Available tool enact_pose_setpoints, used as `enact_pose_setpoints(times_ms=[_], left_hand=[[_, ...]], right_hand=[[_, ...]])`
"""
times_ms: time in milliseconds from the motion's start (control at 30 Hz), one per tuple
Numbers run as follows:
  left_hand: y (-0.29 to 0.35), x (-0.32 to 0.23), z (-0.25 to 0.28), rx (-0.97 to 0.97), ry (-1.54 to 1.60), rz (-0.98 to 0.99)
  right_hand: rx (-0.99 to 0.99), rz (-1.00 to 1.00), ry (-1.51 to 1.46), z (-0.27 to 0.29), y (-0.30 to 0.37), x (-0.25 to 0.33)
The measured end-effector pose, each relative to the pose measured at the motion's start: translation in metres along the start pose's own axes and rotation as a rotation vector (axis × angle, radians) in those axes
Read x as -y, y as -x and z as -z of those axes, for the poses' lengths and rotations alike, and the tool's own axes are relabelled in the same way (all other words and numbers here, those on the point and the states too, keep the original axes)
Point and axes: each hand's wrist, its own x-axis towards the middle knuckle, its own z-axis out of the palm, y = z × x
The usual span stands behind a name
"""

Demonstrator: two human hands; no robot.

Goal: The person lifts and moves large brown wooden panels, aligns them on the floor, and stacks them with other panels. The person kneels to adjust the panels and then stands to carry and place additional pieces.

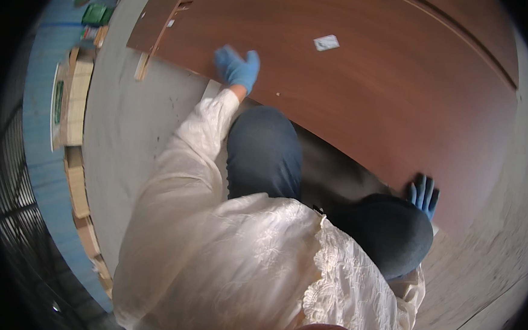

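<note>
A large reddish-brown wood panel lies in front of my bent knees. My left hand, in a light blue glove, is at its near edge on the left. The thumb stands apart from the fingers, whose tips are slightly blurred, and nothing shows in the hand. Whether it touches the panel I cannot tell. Beyond my right knee, my right hand, in a blue glove with dark parts, rests its spread fingers on the panel's near right edge. That knee hides its wrist. A small white label lies on the panel's surface.
Grey concrete floor runs along the left side. Beyond it, stacked pale boards stand against a blue surface, with a green box farther up. A pale wood strip sticks out at the panel's left end.
</note>
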Motion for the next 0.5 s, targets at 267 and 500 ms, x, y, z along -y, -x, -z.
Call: enact_pose_setpoints(times_ms=[267, 500], left_hand=[[-0.032, 0.167, -0.068, -0.146, 0.693, 0.989], [-0.054, 0.194, -0.091, -0.208, 0.42, 0.993]], right_hand=[[-0.159, 0.196, 0.147, -0.038, -0.002, -0.026], [0.024, 0.173, 0.125, -0.006, -0.021, -0.02]])
